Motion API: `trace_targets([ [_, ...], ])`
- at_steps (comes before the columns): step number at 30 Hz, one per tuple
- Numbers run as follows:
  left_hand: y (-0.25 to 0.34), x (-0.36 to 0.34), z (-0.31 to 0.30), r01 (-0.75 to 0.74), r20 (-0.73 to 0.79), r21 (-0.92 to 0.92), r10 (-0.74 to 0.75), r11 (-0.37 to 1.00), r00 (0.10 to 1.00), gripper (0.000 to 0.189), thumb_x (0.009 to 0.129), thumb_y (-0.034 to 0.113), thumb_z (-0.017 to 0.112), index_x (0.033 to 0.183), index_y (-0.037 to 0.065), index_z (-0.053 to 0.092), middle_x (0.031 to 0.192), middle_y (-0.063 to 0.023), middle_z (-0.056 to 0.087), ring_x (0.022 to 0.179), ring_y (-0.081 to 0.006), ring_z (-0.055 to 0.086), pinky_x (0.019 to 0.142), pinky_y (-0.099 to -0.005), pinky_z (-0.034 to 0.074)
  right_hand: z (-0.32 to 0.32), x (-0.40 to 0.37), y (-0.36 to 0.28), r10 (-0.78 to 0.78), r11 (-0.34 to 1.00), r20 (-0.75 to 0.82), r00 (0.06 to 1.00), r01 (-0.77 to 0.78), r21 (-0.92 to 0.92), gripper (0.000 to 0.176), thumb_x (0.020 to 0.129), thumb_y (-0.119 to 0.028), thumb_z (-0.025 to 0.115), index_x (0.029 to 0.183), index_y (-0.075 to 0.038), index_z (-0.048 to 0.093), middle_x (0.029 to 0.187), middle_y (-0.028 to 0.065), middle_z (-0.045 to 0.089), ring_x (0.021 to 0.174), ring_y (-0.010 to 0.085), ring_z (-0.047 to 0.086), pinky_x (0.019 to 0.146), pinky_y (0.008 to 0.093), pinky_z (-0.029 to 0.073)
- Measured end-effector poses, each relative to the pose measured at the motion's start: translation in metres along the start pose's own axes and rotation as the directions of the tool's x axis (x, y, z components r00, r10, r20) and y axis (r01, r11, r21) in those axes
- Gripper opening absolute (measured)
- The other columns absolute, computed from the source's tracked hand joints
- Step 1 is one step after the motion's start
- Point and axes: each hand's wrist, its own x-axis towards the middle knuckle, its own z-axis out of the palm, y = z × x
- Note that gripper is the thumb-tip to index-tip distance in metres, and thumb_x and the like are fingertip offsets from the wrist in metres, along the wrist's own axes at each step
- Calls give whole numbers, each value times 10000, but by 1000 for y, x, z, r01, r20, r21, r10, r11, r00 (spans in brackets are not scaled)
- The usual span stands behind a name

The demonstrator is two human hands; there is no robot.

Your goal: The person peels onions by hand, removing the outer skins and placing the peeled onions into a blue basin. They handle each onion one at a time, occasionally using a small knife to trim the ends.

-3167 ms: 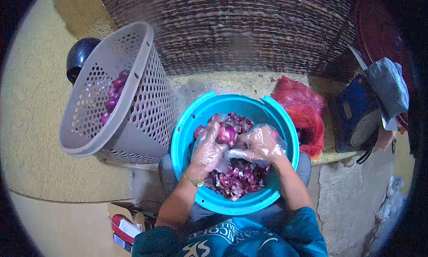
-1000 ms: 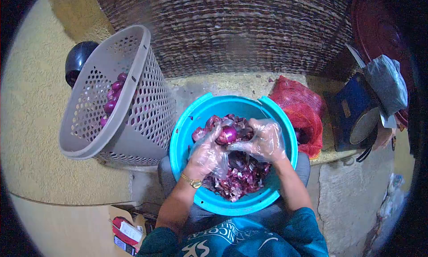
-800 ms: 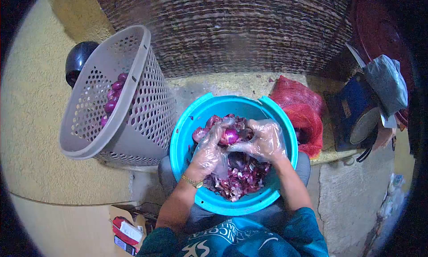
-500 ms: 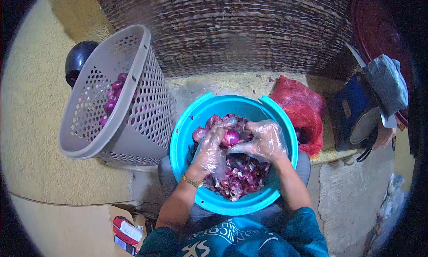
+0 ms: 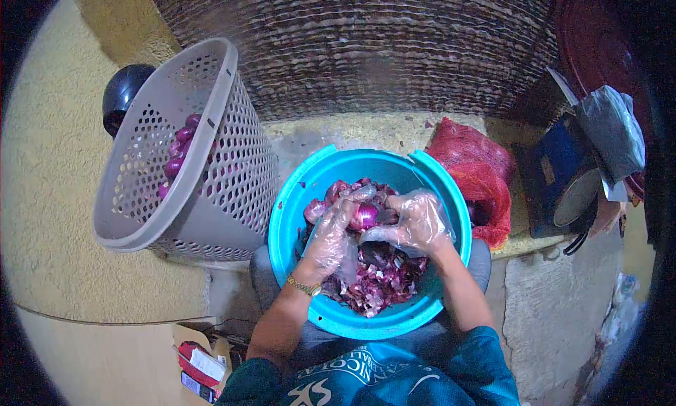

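Observation:
A turquoise tub sits between my knees, with onion skins and several red onions inside. Both of my hands are in clear plastic gloves above the skins. My left hand is closed round a shiny purple onion, holding it from the left. My right hand is at the onion's right side, thumb below and fingers bent above, pinching something dark like a piece of skin, too small to make out.
At the left stands a tall perforated basket holding several red onions, with a dark round object behind it. A red mesh sack lies right of the tub. Farther right are a blue scale and a grey plastic bag.
The onion has turned slightly in my left hand. My right hand has shifted a little, staying beside the onion.

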Motion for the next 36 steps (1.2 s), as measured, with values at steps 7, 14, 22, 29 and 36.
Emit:
trace_targets([
  [7,-6,3,-6,-68,1,129,68,989,998,540,1029,452,431,1336,22,545,1400,-92,517,1311,-210,469,1109,-370,384,1,-1,0,-45,997,35,998,47,-57,554,707,-637,758,663,-95,655,565,132,601,538,336,624,535,441,485],
  [14,-2,-2,-1,-15,-101,-21,12,1000,995,353,1025,293,537,1257,33,592,1300,-72,577,1241,-175,500,1093,-351,365,-3,0,-3,-96,990,115,989,107,-91,549,740,-616,746,666,-80,651,551,137,584,539,330,618,533,440,461],
  [22,-4,-2,-8,-13,-148,75,24,997,989,413,990,369,593,1232,35,599,1254,-62,594,1165,-159,533,1042,-353,408,-1,0,-2,-172,981,232,957,187,-45,532,759,-643,701,659,-121,678,579,139,611,545,329,618,548,446,466],
  [29,2,1,-4,12,-267,-116,-43,993,963,557,986,502,517,1230,3,548,1153,-130,605,1021,-240,627,902,-411,576,1,-2,-5,-191,981,302,934,188,40,548,738,-681,690,680,-138,649,556,140,554,562,349,597,538,460,437],
  [36,-6,9,-13,19,-232,-521,-163,853,959,611,967,533,526,1284,11,524,1227,-177,593,1095,-319,613,941,-480,551,4,-3,2,-123,991,150,981,128,-28,537,684,-640,762,732,-113,668,598,131,613,582,327,636,550,447,464],
])
